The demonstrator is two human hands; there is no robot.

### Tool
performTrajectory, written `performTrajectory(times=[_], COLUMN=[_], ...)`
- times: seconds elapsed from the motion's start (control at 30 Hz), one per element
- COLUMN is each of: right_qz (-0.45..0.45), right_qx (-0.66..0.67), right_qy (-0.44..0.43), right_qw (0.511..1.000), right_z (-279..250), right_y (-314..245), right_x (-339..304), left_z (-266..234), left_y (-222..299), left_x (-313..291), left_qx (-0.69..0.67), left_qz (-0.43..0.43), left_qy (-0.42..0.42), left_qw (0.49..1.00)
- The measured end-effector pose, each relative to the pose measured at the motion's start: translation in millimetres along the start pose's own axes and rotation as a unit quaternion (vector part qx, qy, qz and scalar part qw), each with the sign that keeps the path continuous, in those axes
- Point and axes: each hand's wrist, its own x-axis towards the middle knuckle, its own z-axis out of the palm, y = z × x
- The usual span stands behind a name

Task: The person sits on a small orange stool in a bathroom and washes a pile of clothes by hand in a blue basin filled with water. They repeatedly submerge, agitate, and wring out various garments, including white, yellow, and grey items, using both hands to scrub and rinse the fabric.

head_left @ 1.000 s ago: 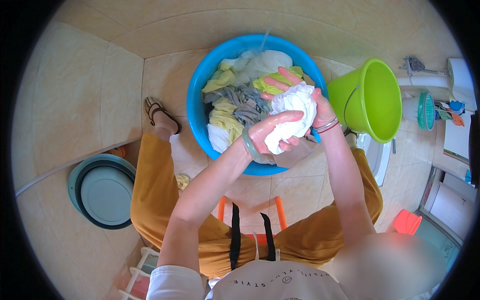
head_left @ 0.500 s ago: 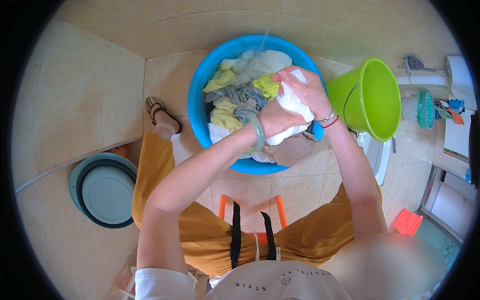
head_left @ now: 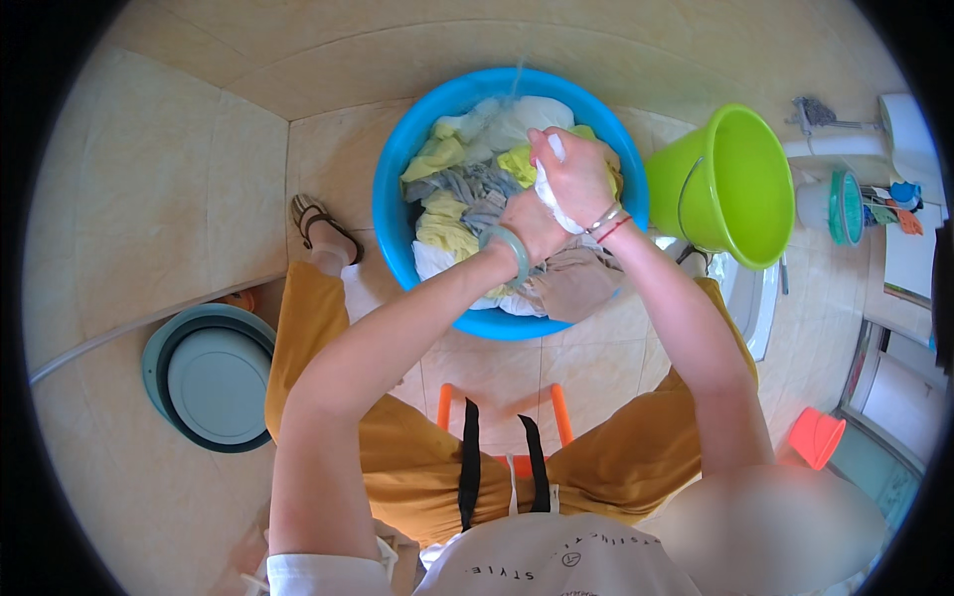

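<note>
Both of my hands grip a wet white cloth (head_left: pixel 550 195) above a blue basin (head_left: pixel 389 233). My left hand (head_left: pixel 538 227) is closed round its lower end, a pale green bangle on the wrist. Higher up and to the right, my right hand (head_left: pixel 578 175) is wrapped round the other part, and most of the cloth is hidden in my fingers. In the basin lie wet clothes: a yellow garment (head_left: pixel 446 224), a grey-blue one (head_left: pixel 477 184) and a beige one (head_left: pixel 578 283) by the near rim. A thin stream of water (head_left: pixel 518 77) falls in at the far side.
A lime green bucket (head_left: pixel 696 189) stands tilted against the basin's right side. Grey-green washbasins (head_left: pixel 221 382) sit on the floor at left. Between my knees is an orange stool (head_left: pixel 561 417); a small red-orange bucket (head_left: pixel 817 438) stands at lower right. Tiled wall (head_left: pixel 328 60) rises behind.
My hands have drawn closer together and tightened round the white cloth, which now shows as a smaller, narrower bundle. The right hand moved slightly left.
</note>
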Motion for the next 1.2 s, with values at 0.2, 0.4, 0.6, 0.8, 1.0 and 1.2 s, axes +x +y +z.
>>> performTrajectory(times=[0.2,0.4,0.6,0.8,1.0,1.2], right_qz=[0.004,0.032,0.044,0.056,0.169,0.11], right_qx=[-0.037,-0.083,-0.126,-0.091,0.453,0.49], right_qy=[0.021,0.015,0.008,0.039,-0.099,-0.091], right_qw=[0.999,0.996,0.991,0.994,0.87,0.86], right_z=[15.8,24.1,34.9,36.9,-21.1,-63.4], right_y=[21.6,27.7,36.7,55.5,37.1,5.6], right_x=[4.1,5.4,7.0,9.6,3.8,-34.7], left_z=[9.5,17.7,24.8,16.5,-37.2,-83.7], left_y=[-10.6,-22.9,-34.7,-18.7,-29.7,-5.7], left_x=[-1.4,-0.3,0.4,-5.1,-28.9,-12.9], left_qx=[-0.027,-0.038,-0.013,-0.051,-0.647,-0.692], left_qz=[-0.082,-0.163,-0.215,-0.149,-0.205,-0.2], left_qy=[0.031,0.029,0.025,0.102,-0.135,-0.069], left_qw=[0.996,0.986,0.976,0.982,0.722,0.69])
